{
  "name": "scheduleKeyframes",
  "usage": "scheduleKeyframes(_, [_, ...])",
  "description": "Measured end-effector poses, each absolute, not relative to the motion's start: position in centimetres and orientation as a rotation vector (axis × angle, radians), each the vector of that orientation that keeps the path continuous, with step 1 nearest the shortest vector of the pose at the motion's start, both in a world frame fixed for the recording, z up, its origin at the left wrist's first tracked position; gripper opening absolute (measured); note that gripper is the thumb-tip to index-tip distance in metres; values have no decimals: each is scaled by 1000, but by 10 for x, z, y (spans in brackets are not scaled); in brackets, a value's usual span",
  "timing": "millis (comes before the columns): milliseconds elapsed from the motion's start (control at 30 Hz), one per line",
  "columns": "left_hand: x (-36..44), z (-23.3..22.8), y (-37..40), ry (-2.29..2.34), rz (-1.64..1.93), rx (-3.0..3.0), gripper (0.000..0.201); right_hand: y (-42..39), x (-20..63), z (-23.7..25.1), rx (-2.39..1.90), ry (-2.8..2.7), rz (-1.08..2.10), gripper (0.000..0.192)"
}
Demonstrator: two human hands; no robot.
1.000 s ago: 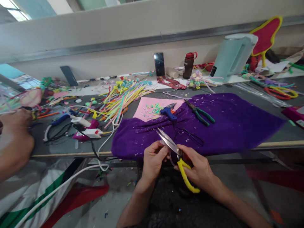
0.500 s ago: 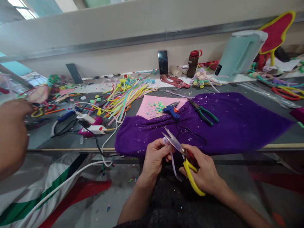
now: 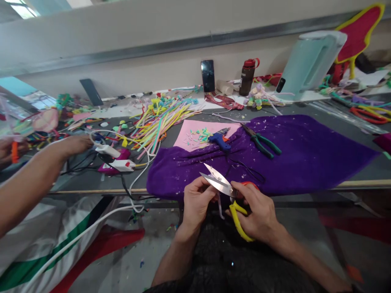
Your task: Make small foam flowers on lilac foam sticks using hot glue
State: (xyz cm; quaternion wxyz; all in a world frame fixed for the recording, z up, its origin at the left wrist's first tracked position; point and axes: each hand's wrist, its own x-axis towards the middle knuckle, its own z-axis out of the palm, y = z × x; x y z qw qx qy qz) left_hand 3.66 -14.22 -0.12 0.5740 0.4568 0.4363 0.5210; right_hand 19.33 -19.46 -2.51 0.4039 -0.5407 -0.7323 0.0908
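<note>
My right hand (image 3: 256, 213) grips scissors (image 3: 227, 193) with yellow and orange handles, their silver blades parted and pointing up-left. My left hand (image 3: 197, 201) pinches a thin lilac strip (image 3: 220, 205) that hangs down right beside the blades. Both hands are just in front of the table's edge, over my dark lap. A purple cloth (image 3: 293, 158) speckled with small scraps lies on the table directly beyond them.
On the cloth lie green-handled pliers (image 3: 259, 142) and a blue glue gun (image 3: 218, 140) on pink paper (image 3: 192, 136). A heap of coloured strips (image 3: 159, 122), a power strip with cables (image 3: 117, 165), a phone, bottle (image 3: 247, 76) and pale kettle (image 3: 308, 61) stand behind. Another person's arm (image 3: 39, 171) reaches in at left.
The scissor blades have opened wider at the strip. The other person's arm at left has stretched out over the table toward the cables. The view shifted slightly.
</note>
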Motion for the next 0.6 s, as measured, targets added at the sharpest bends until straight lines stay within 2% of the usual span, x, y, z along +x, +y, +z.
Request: scheduleKeyframes(600, [35, 1, -142, 1128, 1248, 1183, 4, -193, 196, -30, -1385, -1884, 233, 59])
